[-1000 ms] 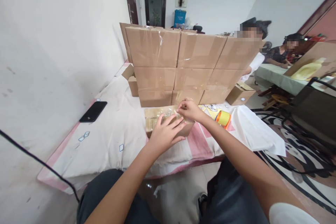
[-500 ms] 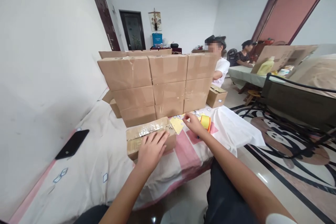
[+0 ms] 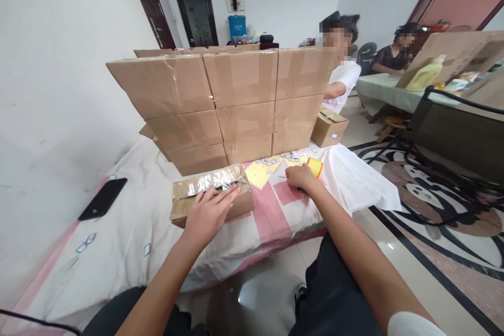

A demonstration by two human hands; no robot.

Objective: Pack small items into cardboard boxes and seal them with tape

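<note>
My left hand (image 3: pixel 210 212) lies on top of a small cardboard box (image 3: pixel 240 202), its fingers stretched along the upper edge. Shiny clear tape covers the box's far top flap, and a dark gap shows at the seam by my fingers. To the right, my right hand (image 3: pixel 300 177) is closed on the handle of a tape dispenser; a little of the dark handle shows below the fingers. The dispenser's roll of yellow tape with orange edges (image 3: pixel 315 167) sticks out beyond my hand, low over the cloth.
A wall of stacked, taped cartons (image 3: pixel 242 84) stands behind the box. A black phone (image 3: pixel 103 198) lies on the bedcover (image 3: pixel 129 220) at left. Another small carton (image 3: pixel 329 128) sits at the right end, near a person in white (image 3: pixel 346 84). Someone else sits at a farther table.
My right hand has lowered and closed round the tape dispenser's handle. My left hand stays on the box. The camera view has tilted down and come closer.
</note>
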